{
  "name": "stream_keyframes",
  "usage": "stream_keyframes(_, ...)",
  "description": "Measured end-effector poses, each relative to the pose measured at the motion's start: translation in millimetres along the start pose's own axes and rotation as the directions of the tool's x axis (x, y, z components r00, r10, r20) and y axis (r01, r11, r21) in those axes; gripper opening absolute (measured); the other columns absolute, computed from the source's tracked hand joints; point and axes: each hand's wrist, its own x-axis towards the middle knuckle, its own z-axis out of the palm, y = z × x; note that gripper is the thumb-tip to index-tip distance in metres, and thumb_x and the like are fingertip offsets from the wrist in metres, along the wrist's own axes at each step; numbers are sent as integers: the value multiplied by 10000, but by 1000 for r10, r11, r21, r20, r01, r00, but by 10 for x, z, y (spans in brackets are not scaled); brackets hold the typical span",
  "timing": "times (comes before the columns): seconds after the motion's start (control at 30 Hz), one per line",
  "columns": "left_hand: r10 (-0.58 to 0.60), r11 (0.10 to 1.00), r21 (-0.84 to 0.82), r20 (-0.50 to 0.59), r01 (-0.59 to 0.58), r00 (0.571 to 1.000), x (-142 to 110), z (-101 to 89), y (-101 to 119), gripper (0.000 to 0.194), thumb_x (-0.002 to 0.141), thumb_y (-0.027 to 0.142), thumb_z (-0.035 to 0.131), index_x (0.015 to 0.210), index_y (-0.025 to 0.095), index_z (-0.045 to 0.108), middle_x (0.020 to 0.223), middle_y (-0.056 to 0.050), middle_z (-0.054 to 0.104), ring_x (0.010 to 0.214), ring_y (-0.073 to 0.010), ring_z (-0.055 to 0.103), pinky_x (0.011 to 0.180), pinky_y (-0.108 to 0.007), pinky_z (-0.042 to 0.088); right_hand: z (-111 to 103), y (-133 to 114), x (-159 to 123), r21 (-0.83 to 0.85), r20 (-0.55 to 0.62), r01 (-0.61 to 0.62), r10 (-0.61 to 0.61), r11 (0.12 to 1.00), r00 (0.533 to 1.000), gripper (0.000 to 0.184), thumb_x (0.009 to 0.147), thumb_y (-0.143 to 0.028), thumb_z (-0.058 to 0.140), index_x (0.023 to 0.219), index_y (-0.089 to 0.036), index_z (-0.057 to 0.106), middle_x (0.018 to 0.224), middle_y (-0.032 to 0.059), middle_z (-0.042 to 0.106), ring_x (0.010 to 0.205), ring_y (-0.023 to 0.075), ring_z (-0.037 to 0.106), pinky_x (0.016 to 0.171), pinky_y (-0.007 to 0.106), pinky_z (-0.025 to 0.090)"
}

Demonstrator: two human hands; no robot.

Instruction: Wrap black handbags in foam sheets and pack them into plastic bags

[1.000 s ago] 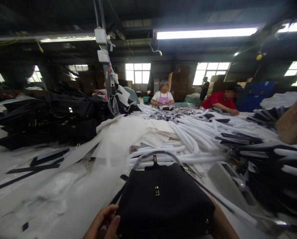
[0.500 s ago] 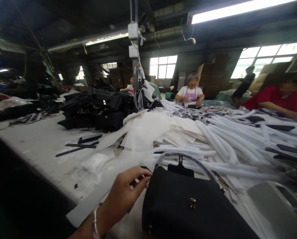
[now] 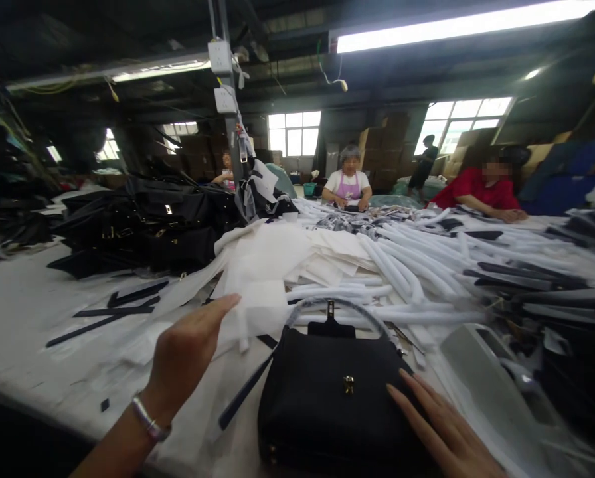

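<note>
A black handbag (image 3: 327, 392) with a gold clasp and a wrapped top handle lies on the white table (image 3: 23, 312) right in front of me. My right hand (image 3: 441, 431) rests flat on the bag's right side, fingers stretched out. My left hand (image 3: 188, 352) hovers open to the left of the bag, fingers extended toward a stack of white sheets (image 3: 265, 272). It holds nothing and wears a bracelet on the wrist.
A heap of black handbags (image 3: 148, 226) sits at the back left. Several white wrapped tubes (image 3: 407, 272) and black straps (image 3: 113, 309) cover the table. A pole with sockets (image 3: 222, 73) rises behind. Two seated people (image 3: 347, 189) work at the far end.
My left hand has opened and lifted off the bag's corner toward the white sheets. My right hand has come into view on the bag. The view swung slightly right.
</note>
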Motion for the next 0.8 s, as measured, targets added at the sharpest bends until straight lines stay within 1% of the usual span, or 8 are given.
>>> stream_keyframes(0.07, 141, 985, -94, -66, -147, 988, 373, 54, 111, 401, 951, 120, 420, 1291, 230, 601, 1292, -44, 649, 1137, -216, 642, 971, -353, 509, -10, -24, 33, -21, 31, -14, 15, 1000, 999, 881, 715, -205, 620, 1523, -235, 270, 1579, 115, 265, 1351, 362, 425, 955, 460, 545)
stream_keyframes(0.2, 221, 967, -138, 36, -214, 975, 700, 228, 480, 375, 923, 185, 558, 1293, 130, 585, 1364, -154, 577, 1276, -305, 531, 1051, -488, 445, -6, -9, 38, -17, 43, 10, -9, 1000, 999, 923, 648, -200, 654, 1506, -240, 315, 1559, 125, 310, 1331, 373, 450, 919, 451, 570)
stream_keyframes(0.33, 371, 875, -389, 158, -287, 915, 247, 140, 953, 411, 974, 408, 505, 1345, 232, 515, 1357, -47, 601, 1266, -184, 549, 1058, -355, 465, -46, 18, 73, 5, 77, 33, -33, 999, 997, 948, 645, -238, 702, 1509, -242, 313, 1525, 138, 371, 1324, 389, 454, 939, 507, 540)
stream_keyframes(0.4, 562, 789, -437, 229, -432, 795, -67, 83, 1122, 705, 852, 641, 562, 1375, 177, 476, 1368, -88, 586, 1264, -237, 553, 1054, -408, 469, -98, 9, 156, 30, 105, 55, -57, 998, 993, 954, 659, -296, 719, 1515, -241, 300, 1520, 135, 378, 1328, 401, 443, 980, 580, 481)
stream_keyframes(0.47, 674, 723, -416, 255, -551, 693, -295, 89, 1214, 985, 702, 724, 660, 1406, 77, 423, 1405, -168, 526, 1291, -311, 516, 1030, -455, 481, -148, -8, 275, 77, 139, 84, -94, 994, 986, 958, 685, -361, 722, 1523, -228, 277, 1534, 125, 349, 1352, 399, 411, 1029, 618, 413)
stream_keyframes(0.57, 673, 739, -323, 331, -591, 661, -437, 196, 1246, 1148, 547, 594, 857, 1438, 52, 377, 1463, -206, 427, 1321, -369, 462, 1016, -491, 485, -176, -29, 431, 136, 189, 116, -141, 984, 972, 973, 709, -357, 714, 1537, -210, 225, 1570, 97, 272, 1391, 367, 358, 1085, 586, 364)
stream_keyframes(0.67, 645, 763, -239, 356, -601, 677, -467, 318, 1214, 954, 673, 386, 843, 1451, 88, 379, 1469, -163, 431, 1303, -337, 493, 1006, -468, 505, -116, -37, 465, 115, 203, 133, -155, 984, 967, 952, 696, -254, 677, 1534, -177, 231, 1572, 91, 273, 1391, 348, 366, 1073, 537, 401)
stream_keyframes(0.8, 695, 715, -109, 220, -691, 684, -588, 488, 1154, 489, 965, 140, 439, 1452, 166, 405, 1397, -87, 542, 1224, -256, 582, 936, -397, 562, 84, -50, 370, 19, 131, 177, -178, 984, 975, 846, 700, -112, 557, 1507, -185, 314, 1507, 76, 419, 1326, 321, 466, 995, 494, 482)
